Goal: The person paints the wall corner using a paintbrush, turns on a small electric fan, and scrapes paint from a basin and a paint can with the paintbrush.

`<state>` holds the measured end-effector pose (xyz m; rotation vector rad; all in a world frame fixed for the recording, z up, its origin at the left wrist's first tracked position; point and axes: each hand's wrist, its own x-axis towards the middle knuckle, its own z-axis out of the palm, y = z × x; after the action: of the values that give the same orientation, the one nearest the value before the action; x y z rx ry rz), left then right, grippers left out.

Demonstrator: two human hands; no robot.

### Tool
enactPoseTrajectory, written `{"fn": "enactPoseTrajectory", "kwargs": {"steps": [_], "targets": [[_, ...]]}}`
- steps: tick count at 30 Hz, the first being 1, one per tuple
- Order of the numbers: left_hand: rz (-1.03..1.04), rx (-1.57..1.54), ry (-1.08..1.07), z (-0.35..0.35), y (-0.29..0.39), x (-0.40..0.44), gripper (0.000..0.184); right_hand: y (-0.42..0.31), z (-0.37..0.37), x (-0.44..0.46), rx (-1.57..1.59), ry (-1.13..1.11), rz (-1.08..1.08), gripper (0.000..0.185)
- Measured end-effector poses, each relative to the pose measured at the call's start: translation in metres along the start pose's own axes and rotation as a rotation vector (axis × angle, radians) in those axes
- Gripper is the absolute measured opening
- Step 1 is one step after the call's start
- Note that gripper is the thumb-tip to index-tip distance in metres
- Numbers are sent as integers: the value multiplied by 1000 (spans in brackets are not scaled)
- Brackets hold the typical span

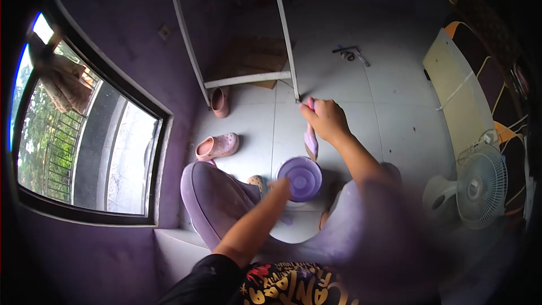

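My right hand [327, 120] is closed around the pink handle of a paintbrush [311, 141]. The brush points downward, its lower part coated in light purple, with the tip close to the upper right rim of a bucket. That small round bucket [305, 165] holds purple paint and stands on the floor between my knees. My left hand [282, 186] grips the bucket at its left rim; most of its fingers are hidden or blurred.
A white metal frame [248, 79] stands ahead over flat cardboard [254, 59]. Pink clogs [226, 144] lie at the left by the window [96, 141]. A white fan [480, 186] is at the right, and small dark items [351, 53] lie on the tiled floor.
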<state>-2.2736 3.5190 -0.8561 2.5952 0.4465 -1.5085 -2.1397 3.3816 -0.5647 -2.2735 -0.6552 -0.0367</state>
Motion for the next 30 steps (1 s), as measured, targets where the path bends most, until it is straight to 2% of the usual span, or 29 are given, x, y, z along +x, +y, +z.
{"fn": "enactPoseTrajectory", "kwargs": {"steps": [1,3,7,9,12,15,18,21,24,27,30], "targets": [[-47,59,-56,24,-2,14,51,3,1,3,-9,17,19,39],[-169,-27,-66,45,-10,32,49,4,1,8,-24,32,46,37],[-220,-960,74,39,-28,29,49,16,1,14,-70,82,60,34],[-132,-819,87,40,-22,37,50,16,2,19,-77,130,11,36],[118,304,68,45,-20,37,51,12,1,26,-77,100,21,38],[-645,-1275,403,28,15,-11,55,6,8,31,-41,124,22,40],[-724,-1263,379,32,20,7,59,9,12,31,5,116,31,41],[-689,-1429,513,16,21,-24,52,8,12,31,-36,85,32,41],[-477,-1570,507,8,24,-41,49,6,9,30,-78,86,56,41],[-331,-1421,435,10,24,-21,42,9,8,30,-38,140,36,40],[-257,-1429,430,16,29,-19,50,9,5,29,-46,102,61,39]]}}
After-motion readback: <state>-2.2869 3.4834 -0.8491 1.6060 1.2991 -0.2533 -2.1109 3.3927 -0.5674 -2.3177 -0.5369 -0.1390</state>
